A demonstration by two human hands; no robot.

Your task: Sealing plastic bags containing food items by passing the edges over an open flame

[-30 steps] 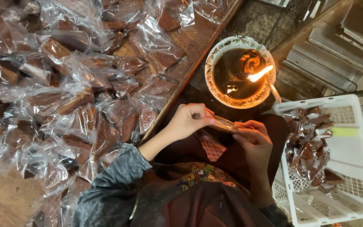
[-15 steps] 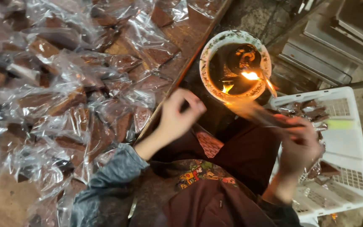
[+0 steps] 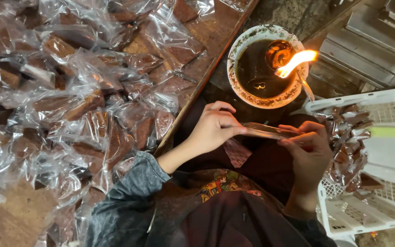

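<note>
My left hand (image 3: 213,129) and my right hand (image 3: 309,148) together pinch a clear plastic packet with a brown bar inside (image 3: 264,131), held flat above my lap. The left fingers grip its left end, the right fingers its right end. Just beyond the packet stands a round bowl (image 3: 241,87) of dark liquid with a lit wick; its flame (image 3: 294,61) burns at the bowl's right rim, a short way above the packet.
A wooden board (image 3: 216,27) on the left is heaped with several clear packets of brown bars (image 3: 83,105). A white plastic basket (image 3: 385,155) at my right holds several more packets. Metal trays (image 3: 366,45) lie at the top right.
My right hand came back from the basket at the right and joined the left hand. Both now hold a packet again below the flame.
</note>
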